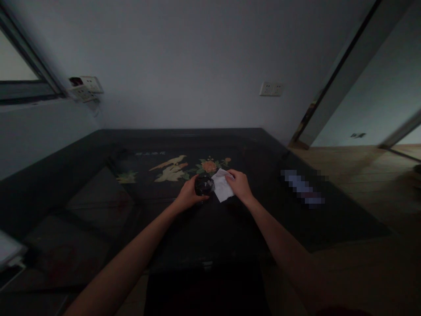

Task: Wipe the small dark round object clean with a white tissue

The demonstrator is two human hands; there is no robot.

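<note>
My left hand (191, 192) is closed around the side of a dark, shiny round object (204, 186), which looks like a small glass bowl or ashtray; its exact kind is hard to make out in the dim light. Between the fingers and thumb of my right hand (239, 184) is a white tissue (222, 186), hanging flat. The tissue's left edge is right beside the round object; whether they touch cannot be told. Both hands are over the middle of a dark table (210, 232).
Painted birds (171, 169) and flowers decorate the tabletop beyond my hands. A blurred-out pale item (301, 186) lies on the right side. A white object (9, 248) stands at the left edge. Behind the table is a wall with sockets (271, 89).
</note>
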